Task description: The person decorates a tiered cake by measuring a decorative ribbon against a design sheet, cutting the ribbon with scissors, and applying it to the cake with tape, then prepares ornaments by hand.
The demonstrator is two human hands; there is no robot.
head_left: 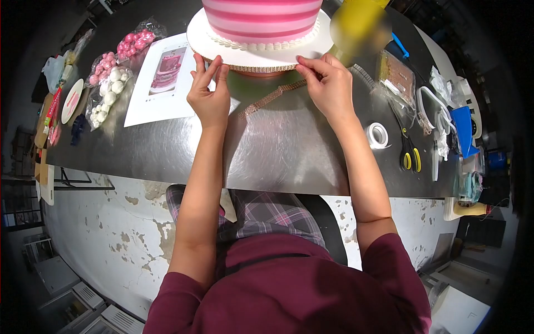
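A pink-striped cake [264, 19] with white piped beading round its base stands on a round white cake board [250, 55]. A sparkling rhinestone ribbon [261, 69] runs along the board's front edge, and its loose tail trails onto the table below. My right hand [331, 86] pinches the ribbon between thumb and fingers at the right front of the board. At the left front, my left hand [210, 97] has its fingers stretched apart, the fingertips touching the ribboned edge. The support under the board is mostly hidden.
On the steel table [283, 156], a printed cake picture [167, 72] and bags of pink and white balls [111, 89] lie left. To the right are a tape roll [377, 135], scissors [410, 153], a clear packet [396, 78] and a blurred yellow object [360, 28].
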